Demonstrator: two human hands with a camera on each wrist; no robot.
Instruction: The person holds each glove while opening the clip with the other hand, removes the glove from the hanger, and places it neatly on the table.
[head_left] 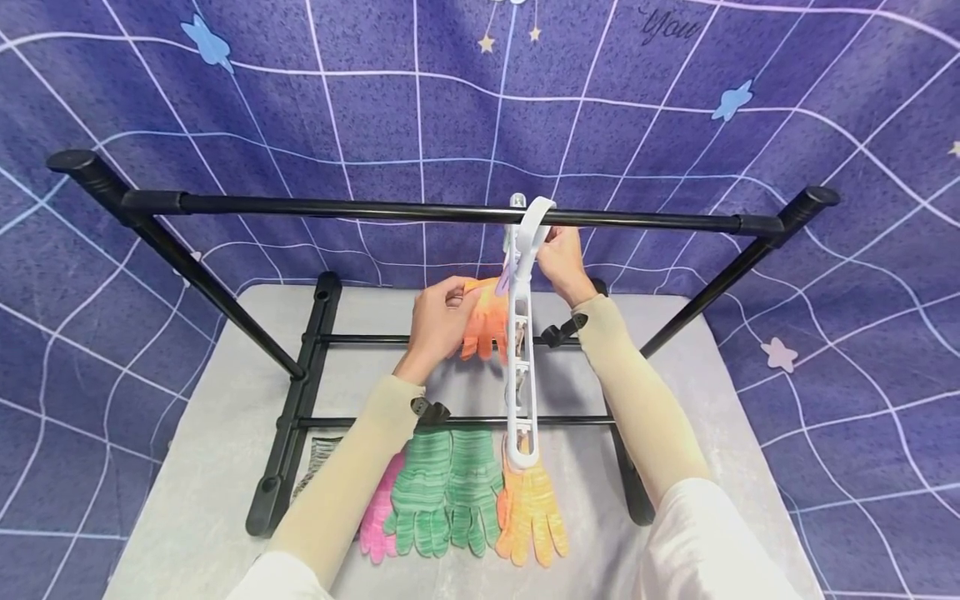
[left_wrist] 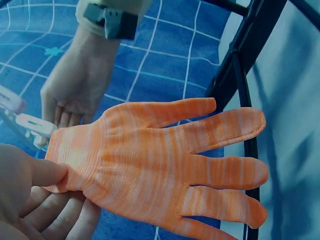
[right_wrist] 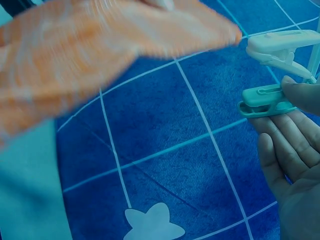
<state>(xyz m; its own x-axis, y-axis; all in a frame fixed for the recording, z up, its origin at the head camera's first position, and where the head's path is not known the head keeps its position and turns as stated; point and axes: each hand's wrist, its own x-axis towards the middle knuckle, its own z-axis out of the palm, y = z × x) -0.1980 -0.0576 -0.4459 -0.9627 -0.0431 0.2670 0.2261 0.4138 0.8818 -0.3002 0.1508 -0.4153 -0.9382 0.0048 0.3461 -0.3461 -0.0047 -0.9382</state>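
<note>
My left hand (head_left: 442, 317) pinches the cuff of an orange striped knit glove (left_wrist: 145, 160) between thumb and fingers. The glove's fingers hang down beside a white clip hanger (head_left: 513, 375), which hangs by its hook from a black rail. A purple clip (head_left: 503, 279) on the hanger is close to the cuff. Behind the hanger, just under the rail, is my right hand (head_left: 564, 258). In the right wrist view, it pinches a teal-looking clip (right_wrist: 267, 100) between thumb and fingers. A paler clip (right_wrist: 280, 47) is just above that one.
The black rail (head_left: 360, 210) belongs to a rack standing on a grey table (head_left: 210, 442). Green gloves (head_left: 442, 492), an orange-yellow glove (head_left: 534, 508), a pink glove (head_left: 378, 517) and a grey striped glove (head_left: 321, 457) lie near the front. A purple curtain (head_left: 375, 108) surrounds the table.
</note>
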